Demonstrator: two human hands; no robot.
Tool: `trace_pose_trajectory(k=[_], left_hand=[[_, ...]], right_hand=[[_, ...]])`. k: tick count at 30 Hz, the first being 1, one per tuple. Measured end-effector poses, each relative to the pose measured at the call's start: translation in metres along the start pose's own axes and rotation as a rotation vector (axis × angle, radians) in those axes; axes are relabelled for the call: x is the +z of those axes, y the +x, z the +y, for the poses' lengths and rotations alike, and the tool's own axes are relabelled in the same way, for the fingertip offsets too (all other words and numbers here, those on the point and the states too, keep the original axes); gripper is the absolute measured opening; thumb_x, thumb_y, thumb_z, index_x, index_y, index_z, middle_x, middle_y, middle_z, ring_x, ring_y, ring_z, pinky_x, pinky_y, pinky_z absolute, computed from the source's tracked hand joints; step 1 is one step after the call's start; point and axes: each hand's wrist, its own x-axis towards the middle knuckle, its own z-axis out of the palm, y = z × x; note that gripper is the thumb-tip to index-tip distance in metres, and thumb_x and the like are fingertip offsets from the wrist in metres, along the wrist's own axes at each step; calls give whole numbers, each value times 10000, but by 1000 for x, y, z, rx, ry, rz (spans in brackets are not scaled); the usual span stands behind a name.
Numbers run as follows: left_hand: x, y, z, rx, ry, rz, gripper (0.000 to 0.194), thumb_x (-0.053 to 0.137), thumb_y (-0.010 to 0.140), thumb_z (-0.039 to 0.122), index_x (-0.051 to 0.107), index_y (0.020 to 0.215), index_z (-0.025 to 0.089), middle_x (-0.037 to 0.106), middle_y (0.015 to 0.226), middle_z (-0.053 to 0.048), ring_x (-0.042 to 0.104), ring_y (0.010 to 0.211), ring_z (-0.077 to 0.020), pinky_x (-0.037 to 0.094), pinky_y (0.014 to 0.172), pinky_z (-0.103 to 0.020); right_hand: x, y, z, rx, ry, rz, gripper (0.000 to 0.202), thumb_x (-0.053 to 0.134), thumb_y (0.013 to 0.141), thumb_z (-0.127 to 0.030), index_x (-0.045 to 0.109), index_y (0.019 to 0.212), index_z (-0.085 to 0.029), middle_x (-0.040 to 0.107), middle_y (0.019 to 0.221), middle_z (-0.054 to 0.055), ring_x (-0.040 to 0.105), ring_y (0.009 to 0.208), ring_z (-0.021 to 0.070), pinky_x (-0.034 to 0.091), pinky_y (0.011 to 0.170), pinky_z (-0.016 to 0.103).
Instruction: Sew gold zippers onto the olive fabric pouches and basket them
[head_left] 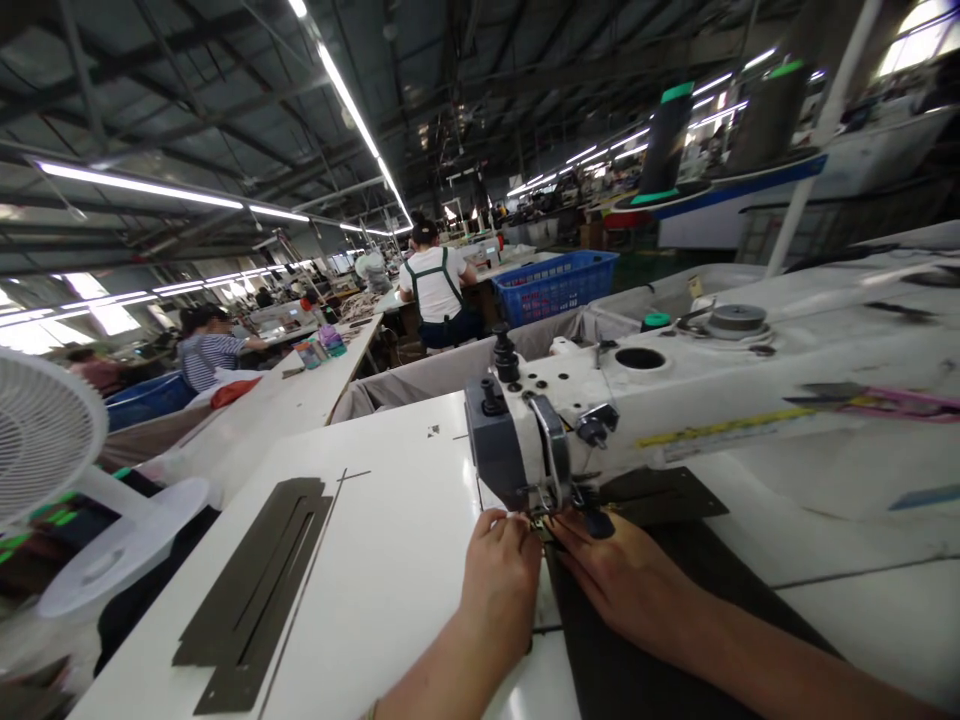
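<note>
Both hands are close to the needle of a white and grey sewing machine [517, 430]. My left hand [502, 580] is on the left of the presser foot, its fingers curled into a pinch; whatever lies between the fingertips is hidden. On the other side, my right hand [619, 575] rests on a dark olive fabric piece [600, 660], fingers stretched toward the needle. The fabric runs from beneath the machine head toward me, partly under my right forearm. To the left, a stack of dark slotted panels [259, 590] lies on the white table [390, 520].
A white fan [52, 450] stands at the left. Pink-handled scissors [900, 402] and a yellow tape strip [712, 430] are on the machine arm. Dark thread cones [667, 140] stand at upper right. Beyond are a blue basket [555, 285] and a seated person [439, 280].
</note>
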Motion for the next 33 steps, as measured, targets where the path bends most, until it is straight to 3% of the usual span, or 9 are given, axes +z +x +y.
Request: trace_pose_trajectory(k=[9, 23, 27, 30, 33], left_hand=[[4, 0, -2, 1, 12, 35, 173, 477, 840, 36, 559, 738, 150, 630, 789, -53, 599, 714, -175, 495, 737, -347], [11, -2, -4, -1, 8, 86, 150, 480, 813, 29, 537, 745, 149, 606, 743, -47, 585, 660, -181, 487, 692, -344], [15, -3, -6, -5, -8, 87, 115, 525, 798, 44, 551, 753, 147, 627, 768, -51, 607, 690, -188, 486, 711, -353], [9, -1, -7, -40, -38, 71, 106, 575, 763, 44, 565, 745, 148, 651, 815, -55, 622, 713, -188, 486, 730, -356], [-12, -4, -6, -67, -104, 34, 130, 576, 764, 44, 585, 768, 174, 673, 886, -23, 638, 760, -165, 473, 814, -357]], right_hand=[[5, -3, 4, 5, -10, -19, 329, 388, 851, -118, 562, 1130, -132, 647, 1033, 130, 607, 962, 223, 490, 856, 390], [7, -2, 3, 2, -32, 14, 302, 404, 851, -119, 566, 1105, -149, 647, 1040, 113, 607, 949, 218, 503, 822, 368], [9, -2, 9, -31, -111, 22, 310, 408, 869, -148, 544, 1147, -167, 637, 1084, 104, 590, 998, 221, 476, 874, 411], [3, -8, 23, -31, -262, 46, 289, 418, 867, -183, 566, 1115, -169, 645, 1063, 106, 575, 1021, 260, 424, 910, 517], [-6, -36, 36, -28, -431, 175, 331, 406, 818, -173, 584, 1092, -119, 651, 1039, 153, 600, 939, 294, 491, 767, 483]])
